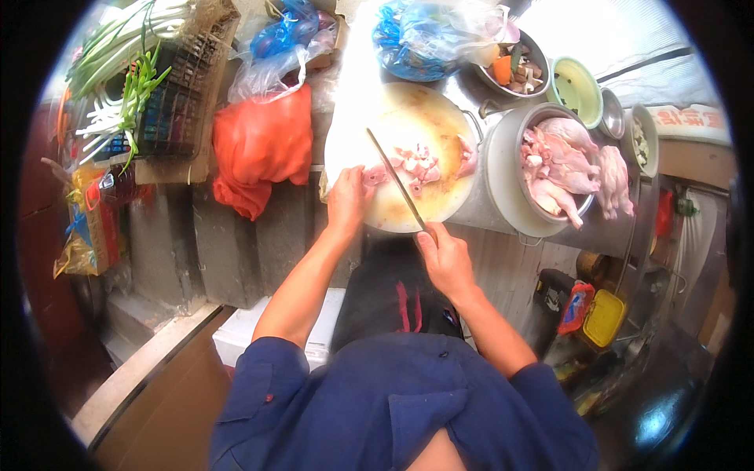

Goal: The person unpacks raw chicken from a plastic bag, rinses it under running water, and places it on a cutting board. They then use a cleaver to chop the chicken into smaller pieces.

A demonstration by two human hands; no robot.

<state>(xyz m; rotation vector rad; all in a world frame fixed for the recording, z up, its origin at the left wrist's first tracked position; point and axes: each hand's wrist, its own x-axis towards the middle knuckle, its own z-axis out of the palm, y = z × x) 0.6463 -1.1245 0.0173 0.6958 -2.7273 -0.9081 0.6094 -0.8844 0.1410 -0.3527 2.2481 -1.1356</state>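
My right hand (447, 259) grips the handle of a knife, probably a cleaver (393, 173), whose blade I see nearly edge-on. The blade slants across a round cutting board (436, 206). On the board's left side my left hand (349, 197) holds a piece of raw chicken (375, 175), its fingertips a short way left of the blade. Chopped raw chicken pieces (421, 165) lie in a loose heap just right of the blade. A larger raw chicken piece (467, 158) rests near the board's right rim.
Right of the board, a metal pot (523, 176) holds raw chicken legs (562, 162), one piece overhanging its rim. Behind stand a bowl of cut vegetables (518, 70) and a green basin (577, 88). A red plastic bag (265, 147) and a crate (177, 100) with spring onions (126, 112) are left.
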